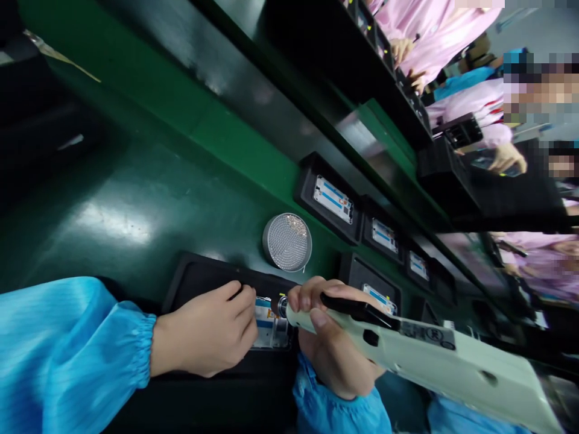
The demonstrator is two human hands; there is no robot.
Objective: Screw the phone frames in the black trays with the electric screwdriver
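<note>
Holding an electric screwdriver (420, 355) in a closed fist, the right hand (335, 337) is aiming the tool's tip at the phone board (270, 322) lying in the black tray (203, 277) on the green tabletop (113, 205). The screwdriver's long body is running from the lower right up and leftward, so its working end is pointing left at the board, just beside the fingertips of the left hand (208, 331). The left hand is curling its fingers together and pressing down on the board's left edge and the tray, steadying them; it is gripping nothing that I can make out. The board is sitting between the two hands, nearer the screwdriver tip than anything else, and the tip itself is partly hidden behind the right fingers. A round mesh-topped dish (287, 241) is standing just beyond the tray. More trays with boards (332, 199) are lining up along the belt toward other workers in pink sleeves (434, 36).
</note>
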